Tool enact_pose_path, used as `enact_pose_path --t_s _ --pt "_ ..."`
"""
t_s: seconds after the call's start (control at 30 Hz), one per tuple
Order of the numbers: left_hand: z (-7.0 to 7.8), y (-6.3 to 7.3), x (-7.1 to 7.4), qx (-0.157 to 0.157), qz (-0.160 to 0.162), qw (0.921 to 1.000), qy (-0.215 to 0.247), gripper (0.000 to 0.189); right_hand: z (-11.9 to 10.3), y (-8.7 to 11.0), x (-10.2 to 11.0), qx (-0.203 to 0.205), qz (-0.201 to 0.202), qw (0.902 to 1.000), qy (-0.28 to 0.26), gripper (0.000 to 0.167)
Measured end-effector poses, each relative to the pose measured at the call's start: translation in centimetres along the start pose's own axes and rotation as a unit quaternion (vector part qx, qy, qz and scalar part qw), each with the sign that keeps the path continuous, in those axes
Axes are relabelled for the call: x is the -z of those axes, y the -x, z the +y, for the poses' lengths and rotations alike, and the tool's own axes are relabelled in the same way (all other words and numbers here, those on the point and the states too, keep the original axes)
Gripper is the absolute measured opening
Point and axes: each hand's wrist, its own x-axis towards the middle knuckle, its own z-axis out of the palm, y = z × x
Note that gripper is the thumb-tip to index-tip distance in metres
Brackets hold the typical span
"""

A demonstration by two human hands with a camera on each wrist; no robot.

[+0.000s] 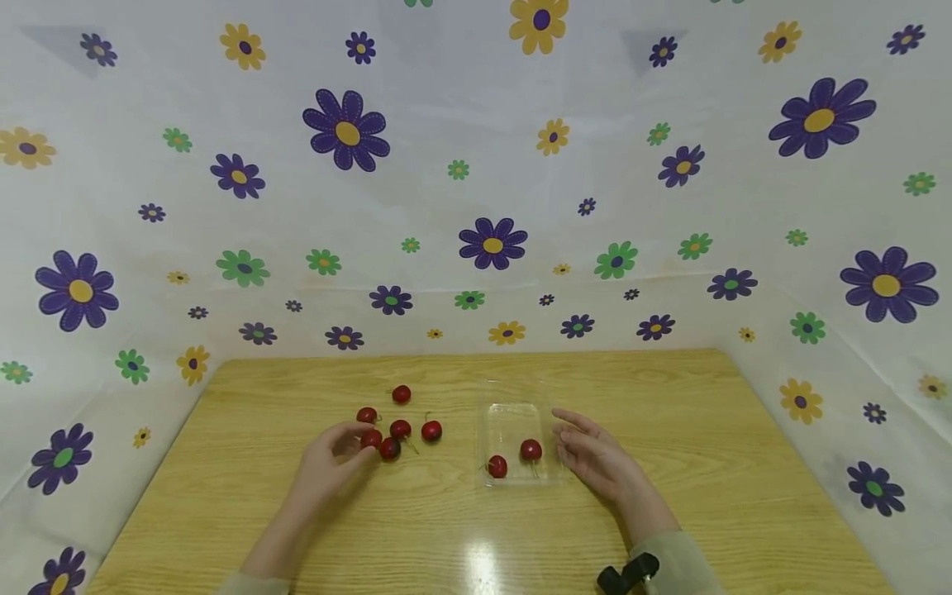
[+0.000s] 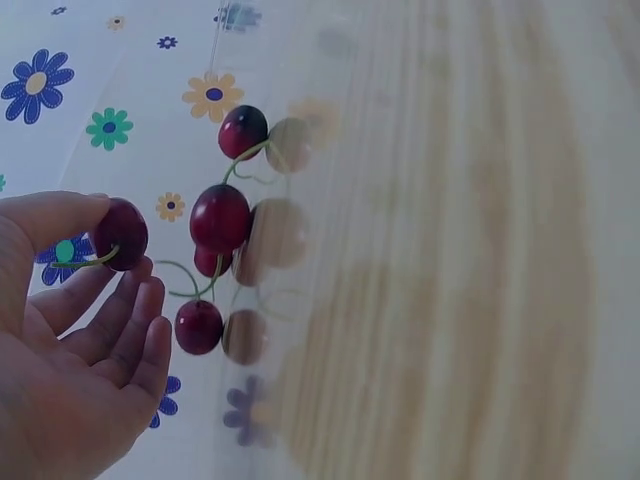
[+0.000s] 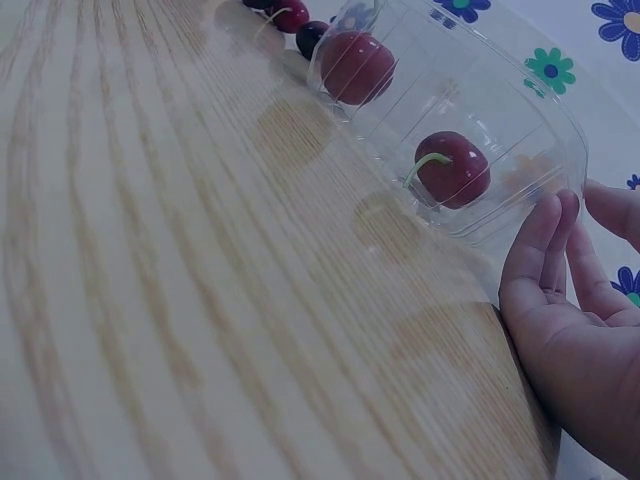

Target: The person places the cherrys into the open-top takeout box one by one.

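My left hand [image 1: 327,463] pinches a dark red cherry [image 2: 121,235] between thumb and fingertips; its green stem shows in the left wrist view. Close by on the table lie several other cherries [image 1: 431,430], some with thin stems. To their right stands a clear plastic box [image 1: 513,408] with two cherries in it, one near the front left corner [image 1: 497,467] and one farther right [image 1: 531,449]. Against the box's right side rests my right hand [image 1: 598,463], its fingers loosely extended, with the fingertips [image 3: 566,205] at the end wall in the right wrist view.
Both hands work over a wood-grain table [image 1: 416,545]. A white cloth with printed flowers [image 1: 446,99] rises behind the table and along both sides. A black strap piece [image 1: 628,573] sits at the right sleeve [image 1: 677,562].
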Motion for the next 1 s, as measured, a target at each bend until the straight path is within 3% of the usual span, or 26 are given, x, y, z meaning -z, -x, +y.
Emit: enact_pose_path --t_s 0.4,0.7,1.0 --pt "1.2 -0.4 -1.6 -0.072 0.006 0.9972 0.017 0.031 -0.1 0.2 -0.3 -0.003 -0.003 1.0 -0.009 0.041" --pt "1.8 -0.9 -2.9 -0.089 0.0 0.9956 0.028 0.031 0.0 0.0 -0.2 -0.001 -0.011 0.9999 -0.006 0.041" --pt "3.2 -1.6 -4.7 -0.073 -0.013 0.9955 0.058 0.032 0.0 0.0 -0.2 -0.004 0.001 1.0 -0.001 0.039"
